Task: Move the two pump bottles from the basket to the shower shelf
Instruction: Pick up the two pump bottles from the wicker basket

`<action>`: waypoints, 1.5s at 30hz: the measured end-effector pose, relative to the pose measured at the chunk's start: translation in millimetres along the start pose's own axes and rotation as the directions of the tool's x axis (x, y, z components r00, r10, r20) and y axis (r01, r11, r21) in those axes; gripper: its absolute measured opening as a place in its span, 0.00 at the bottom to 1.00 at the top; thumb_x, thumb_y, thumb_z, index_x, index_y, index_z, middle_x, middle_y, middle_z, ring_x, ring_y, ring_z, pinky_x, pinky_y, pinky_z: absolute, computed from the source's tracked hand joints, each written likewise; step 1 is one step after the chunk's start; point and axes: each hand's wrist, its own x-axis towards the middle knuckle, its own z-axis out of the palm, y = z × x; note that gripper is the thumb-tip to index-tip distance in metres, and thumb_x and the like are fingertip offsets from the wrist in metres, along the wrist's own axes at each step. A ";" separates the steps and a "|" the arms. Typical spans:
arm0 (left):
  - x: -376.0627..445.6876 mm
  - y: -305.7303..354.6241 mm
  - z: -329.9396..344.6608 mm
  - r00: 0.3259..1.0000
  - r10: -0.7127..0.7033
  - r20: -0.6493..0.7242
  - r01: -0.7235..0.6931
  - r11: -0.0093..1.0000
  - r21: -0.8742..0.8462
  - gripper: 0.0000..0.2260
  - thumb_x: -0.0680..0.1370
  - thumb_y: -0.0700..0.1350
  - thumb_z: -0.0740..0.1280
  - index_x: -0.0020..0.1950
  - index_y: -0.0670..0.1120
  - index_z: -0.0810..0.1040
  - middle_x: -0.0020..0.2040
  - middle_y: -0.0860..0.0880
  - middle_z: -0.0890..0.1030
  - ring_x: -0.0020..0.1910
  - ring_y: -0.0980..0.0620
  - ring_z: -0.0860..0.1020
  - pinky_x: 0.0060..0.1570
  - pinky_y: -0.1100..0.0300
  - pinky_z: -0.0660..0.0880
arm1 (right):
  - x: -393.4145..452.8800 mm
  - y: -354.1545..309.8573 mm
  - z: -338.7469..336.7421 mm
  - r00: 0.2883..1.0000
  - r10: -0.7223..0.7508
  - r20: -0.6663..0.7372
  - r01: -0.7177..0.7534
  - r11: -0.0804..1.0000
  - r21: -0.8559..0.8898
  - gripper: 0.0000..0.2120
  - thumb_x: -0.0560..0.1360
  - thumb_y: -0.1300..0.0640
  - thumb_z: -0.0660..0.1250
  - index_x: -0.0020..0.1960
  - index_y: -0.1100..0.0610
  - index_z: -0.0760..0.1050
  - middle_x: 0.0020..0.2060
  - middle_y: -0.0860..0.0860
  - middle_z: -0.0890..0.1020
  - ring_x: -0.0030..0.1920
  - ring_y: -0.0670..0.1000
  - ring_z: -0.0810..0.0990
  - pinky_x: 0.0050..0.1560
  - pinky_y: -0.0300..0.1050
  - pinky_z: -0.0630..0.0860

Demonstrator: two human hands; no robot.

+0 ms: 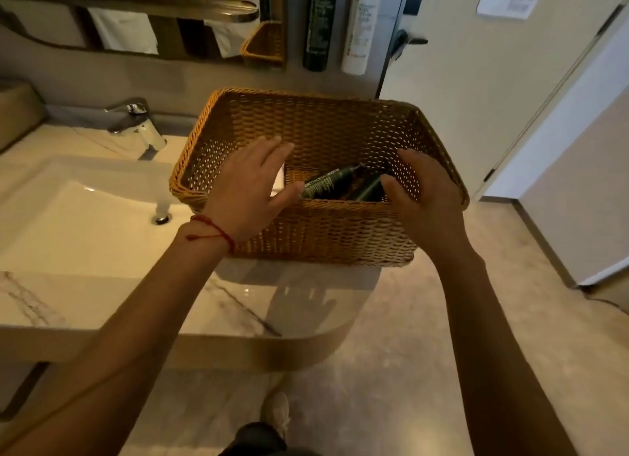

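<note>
A woven wicker basket (323, 231) stands on the right end of the marble counter. Inside it lie two dark green pump bottles: one with pale lettering (325, 183) and one plain (369, 188) to its right, both on their sides. A white object shows beside them, mostly hidden by my left hand. My left hand (248, 187) hovers over the basket's left half, fingers spread, thumb near the lettered bottle. My right hand (422, 193) reaches over the near right rim, fingers apart, thumb beside the plain bottle. Neither hand holds anything.
A white sink (78, 214) and chrome tap (136, 122) lie left of the basket. A mirror (119, 20) hangs behind. A dark tube (318, 27) and a white tube (357, 27) hang on the wall by a small wicker holder (263, 44). A door (476, 64) stands right.
</note>
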 end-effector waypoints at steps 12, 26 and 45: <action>145.8 -57.9 56.2 0.922 0.024 0.387 0.064 0.975 -0.213 0.24 0.75 0.53 0.60 0.69 0.46 0.63 0.69 0.42 0.68 0.68 0.45 0.65 0.64 0.53 0.63 | 103.9 53.8 39.5 0.963 0.145 0.226 -0.149 0.989 0.003 0.23 0.74 0.48 0.62 0.67 0.53 0.64 0.63 0.54 0.74 0.53 0.41 0.67 0.56 0.38 0.62; 203.9 -81.4 170.3 0.612 -0.092 0.785 0.301 0.945 -0.124 0.24 0.72 0.55 0.64 0.63 0.43 0.70 0.63 0.41 0.74 0.59 0.44 0.73 0.57 0.52 0.70 | 152.6 111.4 63.0 0.770 0.292 0.567 -0.327 0.944 -0.041 0.20 0.74 0.47 0.61 0.64 0.52 0.67 0.40 0.38 0.71 0.39 0.36 0.70 0.29 0.24 0.67; 200.5 -101.8 210.0 0.527 -0.104 0.843 0.575 0.774 -0.264 0.20 0.68 0.54 0.69 0.57 0.46 0.76 0.53 0.44 0.78 0.51 0.47 0.76 0.52 0.54 0.74 | 184.1 151.2 106.3 0.435 0.690 0.579 -0.656 0.683 -0.321 0.20 0.74 0.54 0.64 0.60 0.64 0.67 0.60 0.60 0.72 0.57 0.57 0.73 0.59 0.51 0.71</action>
